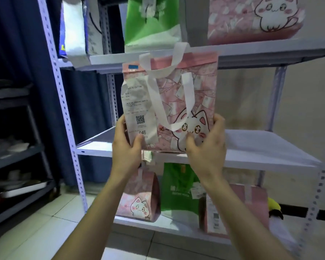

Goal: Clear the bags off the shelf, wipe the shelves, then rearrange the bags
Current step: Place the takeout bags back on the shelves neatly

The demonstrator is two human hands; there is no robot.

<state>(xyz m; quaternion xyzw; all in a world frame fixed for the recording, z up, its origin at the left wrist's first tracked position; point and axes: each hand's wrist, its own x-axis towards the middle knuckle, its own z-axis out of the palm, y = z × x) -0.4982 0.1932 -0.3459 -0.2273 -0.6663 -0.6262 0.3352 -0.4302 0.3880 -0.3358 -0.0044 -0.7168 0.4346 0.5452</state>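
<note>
Holding the pink cat bag (178,91) upright at frame centre: left hand (127,147) and right hand (207,147) each pinch a lower side edge, thumbs on the printed front, fingers behind. Long axis vertical, handles up. Bag base hangs just above the front lip of the middle shelf (261,147), which lies below and beyond the grip; both hands look equally near it.
</note>
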